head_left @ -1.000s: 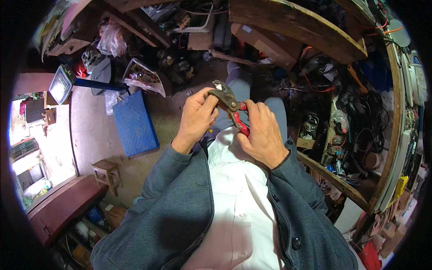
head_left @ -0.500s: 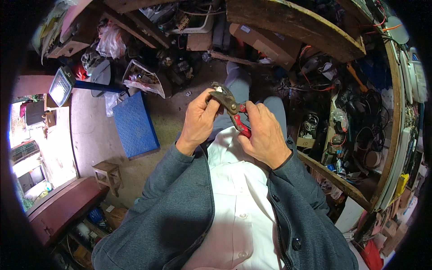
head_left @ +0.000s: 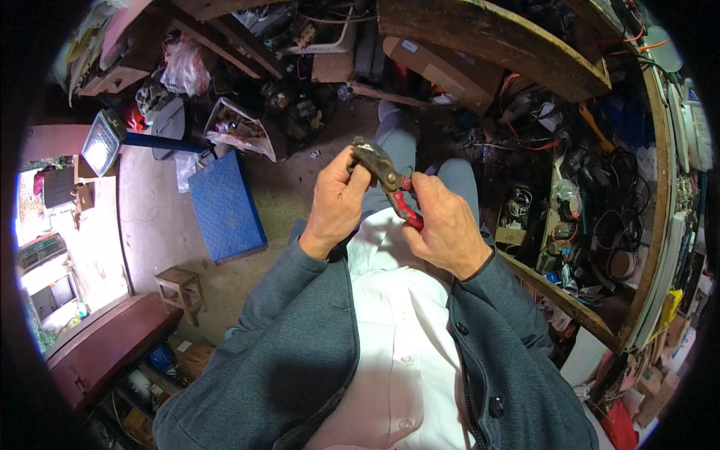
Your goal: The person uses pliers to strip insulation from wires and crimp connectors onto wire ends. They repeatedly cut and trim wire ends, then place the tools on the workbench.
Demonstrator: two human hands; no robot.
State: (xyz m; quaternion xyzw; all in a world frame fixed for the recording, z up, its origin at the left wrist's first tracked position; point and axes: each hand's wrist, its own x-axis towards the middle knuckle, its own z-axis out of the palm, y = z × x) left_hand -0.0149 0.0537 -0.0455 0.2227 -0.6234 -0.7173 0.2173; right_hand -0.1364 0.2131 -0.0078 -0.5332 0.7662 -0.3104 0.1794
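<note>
The right hand (head_left: 451,229) grips a red-handled tool (head_left: 389,178) firmly, its head toward eleven o'clock; the left hand (head_left: 335,201) curls beside that head. Its hold I cannot tell.

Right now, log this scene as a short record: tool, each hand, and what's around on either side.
Tool: pliers-like, dark metal head, red handles
Right hand: closed on the handles
Left hand: curled at the metal head; anything inside is hidden
Left side: blue slab, wooden stool
Right side: cluttered wooden frame
</note>
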